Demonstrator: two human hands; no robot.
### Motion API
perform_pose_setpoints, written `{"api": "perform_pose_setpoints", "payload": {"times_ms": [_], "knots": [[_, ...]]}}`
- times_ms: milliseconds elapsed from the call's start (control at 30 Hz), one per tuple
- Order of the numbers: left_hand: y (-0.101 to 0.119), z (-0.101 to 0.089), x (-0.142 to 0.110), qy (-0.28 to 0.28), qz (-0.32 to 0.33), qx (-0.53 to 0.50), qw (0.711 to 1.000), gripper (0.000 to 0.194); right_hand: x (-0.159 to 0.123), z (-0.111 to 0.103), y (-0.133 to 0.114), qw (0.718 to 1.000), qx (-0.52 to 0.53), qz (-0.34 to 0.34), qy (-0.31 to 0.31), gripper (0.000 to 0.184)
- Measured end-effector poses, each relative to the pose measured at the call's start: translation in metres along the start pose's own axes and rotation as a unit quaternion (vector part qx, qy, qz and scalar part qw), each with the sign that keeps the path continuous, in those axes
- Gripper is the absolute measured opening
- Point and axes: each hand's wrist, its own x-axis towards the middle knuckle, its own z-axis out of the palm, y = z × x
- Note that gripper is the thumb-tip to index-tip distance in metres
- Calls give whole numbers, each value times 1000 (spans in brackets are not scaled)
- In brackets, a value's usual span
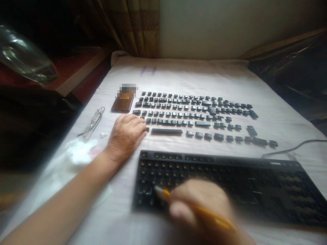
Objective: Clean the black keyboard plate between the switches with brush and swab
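Black keyboard (219, 172), key sockets exposed, lies beneath the right hand (204, 197) and extends beyond it on both sides. Right hand, blurred, grips an orange-handled brush (204, 213); pale tip at the keyboard's left part, contact unclear. Left hand (127, 133) palm down by the left end of loose keycaps (202, 124) in rows; cannot tell whether it pinches any. Smartphone (122, 104) just beyond left hand; eyeglasses (98, 115) to its left. White cloth (194, 75) under all.
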Motion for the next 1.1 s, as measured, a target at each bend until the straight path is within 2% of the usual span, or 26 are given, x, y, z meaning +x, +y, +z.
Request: {"api": "perform_pose_setpoints", "payload": {"times_ms": [133, 400, 467, 567, 667, 1000, 1100], "knots": [[0, -2, -1, -18, 11, 3, 1000, 12, -2, 0, 0, 1000, 0, 1, -4, 44], [-1, 3, 3, -13, 14, 11, 1000, 12, 1, -5, 2, 1000, 20, 0, -17, 38], [-2, 4, 3, -14, 19, 13, 1000, 14, 0, -8, 3, 999, 41, 17, -10, 28], [-2, 6, 1, -2, 21, 13, 1000, 16, -3, -11, 2, 994, 57, 75, 45, 8], [-2, 7, -2, 10, 25, 8, 1000, 17, -3, -13, -1, 991, 56, 115, 50, 13], [-1, 9, -6, 3, 38, -15, 999, 16, -2, -6, -4, 998, -10, 48, -40, 13], [-2, 9, -6, 14, 20, -29, 999, 17, -2, -2, -4, 998, -23, 31, -42, 17]]}}
